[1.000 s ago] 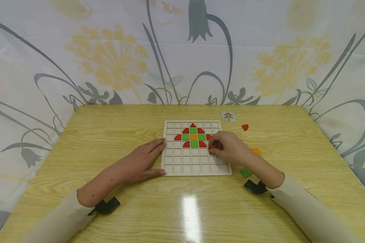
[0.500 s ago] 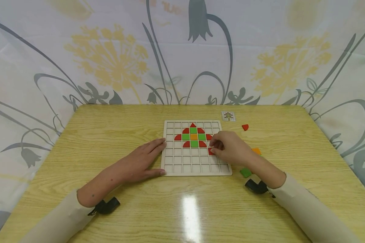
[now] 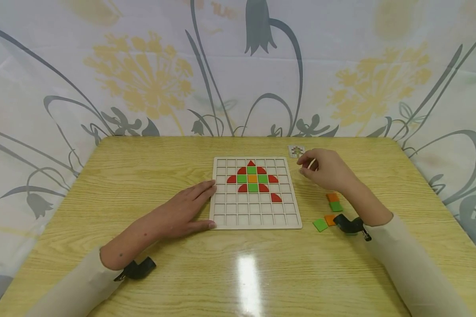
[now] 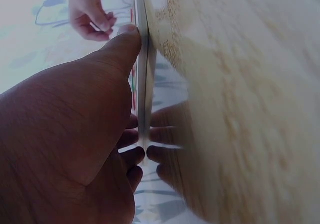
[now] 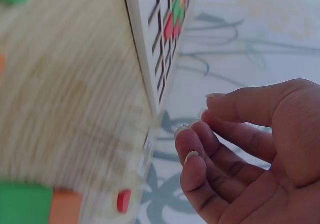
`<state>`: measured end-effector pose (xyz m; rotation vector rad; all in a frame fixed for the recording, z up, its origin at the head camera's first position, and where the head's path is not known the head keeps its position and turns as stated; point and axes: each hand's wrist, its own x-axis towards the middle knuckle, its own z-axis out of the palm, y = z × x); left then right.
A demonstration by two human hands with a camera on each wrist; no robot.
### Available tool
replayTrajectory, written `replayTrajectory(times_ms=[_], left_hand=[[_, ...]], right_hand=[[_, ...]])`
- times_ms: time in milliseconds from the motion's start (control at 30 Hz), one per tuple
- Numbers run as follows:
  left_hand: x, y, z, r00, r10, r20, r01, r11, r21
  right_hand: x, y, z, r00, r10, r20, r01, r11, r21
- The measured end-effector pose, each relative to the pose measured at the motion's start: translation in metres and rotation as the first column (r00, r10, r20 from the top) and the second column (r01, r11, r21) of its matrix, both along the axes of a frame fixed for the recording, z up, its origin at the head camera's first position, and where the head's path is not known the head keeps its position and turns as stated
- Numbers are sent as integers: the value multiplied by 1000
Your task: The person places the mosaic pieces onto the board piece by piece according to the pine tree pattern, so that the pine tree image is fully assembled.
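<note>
A pale cloth (image 3: 230, 83) rises behind the table and along both sides, printed with grey stems, drooping bell flowers and yellow flower heads. Before it spreads the wood-grain table (image 3: 182, 273), yellowish and glossy; a bright white reflection (image 3: 248, 281) lies near the front, and from the left wrist the sheen mirrors fingers. Two beige sleeves, the left sleeve (image 3: 73, 281) and the right sleeve (image 3: 408, 264), reach in from the front corners.

The pale grid board (image 3: 243, 208) lies flat around the middle of the table. Straight-fingered, the left hand (image 3: 182, 213) rests along its left edge, fingertips and thumb touching the rim, gripping nothing. The right hand (image 3: 325, 171) hangs just beyond the board's right edge, fingers loosely bent and holding nothing.

A black mount sits at each wrist. Near the right fingertips lies a small patterned card (image 3: 296, 151), partly covered.

On the board, red, green and orange tiles make a tree-like shape, with a red quarter-round tile (image 3: 276, 197) set below and to the right. Loose orange tiles (image 3: 330, 220) and green tiles (image 3: 320, 225) lie right of the board; a red piece (image 5: 123, 200) shows from the right wrist.
</note>
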<state>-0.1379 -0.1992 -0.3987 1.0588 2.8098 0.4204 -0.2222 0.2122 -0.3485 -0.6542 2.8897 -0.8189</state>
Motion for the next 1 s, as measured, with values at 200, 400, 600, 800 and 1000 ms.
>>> replayTrajectory(times_ms=[200,400,600,800,1000], left_hand=[[0,-1,0,1000,-6,3,6,1000,-2],[0,-2,0,1000,-12,-7,12,1000,3],[0,-1,0,1000,-10,-4,10,1000,0],[0,-1,1,1000,-6,4,6,1000,-7],[0,0,2,1000,-7,1,7,1000,-8]], right_hand=[[-16,17,-2,999,-43,27,42,999,16],[-27,28,-8,998,-61,33,59,997,46],[-35,38,-18,999,-29,30,26,996,87],[-35,42,-24,996,-53,74,47,996,72],[-34,44,-25,993,-66,101,59,996,70]])
